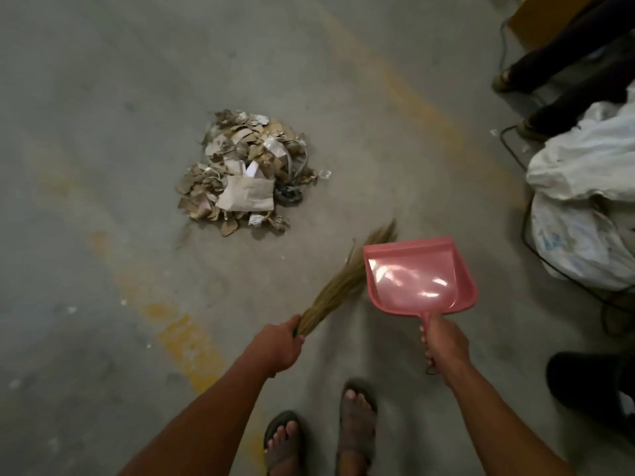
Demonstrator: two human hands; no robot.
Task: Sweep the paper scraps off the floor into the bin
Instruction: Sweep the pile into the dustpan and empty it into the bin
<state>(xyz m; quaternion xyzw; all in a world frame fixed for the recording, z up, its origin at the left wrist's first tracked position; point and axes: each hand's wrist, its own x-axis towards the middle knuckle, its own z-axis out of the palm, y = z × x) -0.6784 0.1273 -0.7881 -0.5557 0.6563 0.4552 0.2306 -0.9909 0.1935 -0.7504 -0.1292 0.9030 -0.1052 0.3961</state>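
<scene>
A heap of brown and white paper scraps (pixel 245 171) lies on the grey concrete floor, ahead and left of me. My left hand (pixel 280 345) grips the handle of a straw broom (pixel 338 286), whose bristles point up and right, clear of the heap. My right hand (pixel 443 345) holds a pink plastic dustpan (pixel 417 274) by its handle, above the floor and right of the broom. The pan looks empty. No bin is recognisable.
White plastic sacks (pixel 584 187) are piled at the right edge, with a black cable (pixel 515 156) curling past them. Another person's legs (pixel 563 67) stand at top right. A dark shoe (pixel 591 383) sits at lower right. My sandalled feet (pixel 323 434) are below.
</scene>
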